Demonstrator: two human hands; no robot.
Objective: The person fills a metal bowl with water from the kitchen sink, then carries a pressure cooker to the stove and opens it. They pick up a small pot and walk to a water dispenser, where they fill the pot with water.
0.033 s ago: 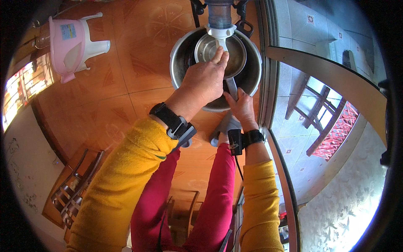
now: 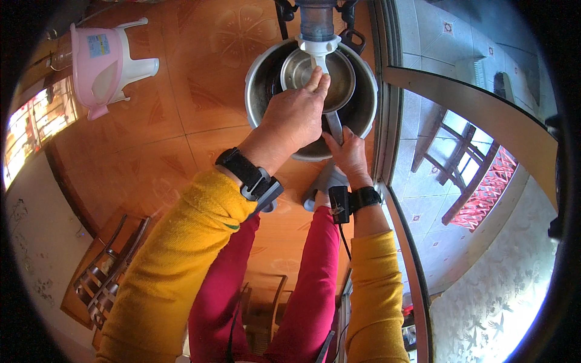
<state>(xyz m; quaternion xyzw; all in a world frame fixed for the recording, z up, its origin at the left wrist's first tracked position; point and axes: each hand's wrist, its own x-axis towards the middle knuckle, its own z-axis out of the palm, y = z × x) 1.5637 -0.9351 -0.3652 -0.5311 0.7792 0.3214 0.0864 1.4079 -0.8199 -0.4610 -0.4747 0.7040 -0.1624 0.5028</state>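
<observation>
My left hand point(image 2: 292, 121) reaches up to a white tap point(image 2: 316, 47), its fingers closed on the tap's lower end; the thumb is hidden. The tap is fitted to the neck of a clear bluish bottle point(image 2: 316, 23) at the top edge. In my right hand point(image 2: 349, 156) is the handle of a round metal dipper point(image 2: 342, 81). Its bowl hangs under the tap, partly covered by my left hand. Below the dipper stands a large, deep metal pot point(image 2: 249, 94), dark inside, with a black side handle point(image 2: 356, 42). Whether water is running cannot be made out.
A pink and white plastic stool or chair point(image 2: 97, 66) is at the upper left on orange floor tiles point(image 2: 212, 91). Close to the pot's right side runs a metal door frame point(image 2: 382, 121). Beyond it are pale tiles and a wooden rack point(image 2: 460, 151). A wooden chair point(image 2: 112, 272) stands lower left.
</observation>
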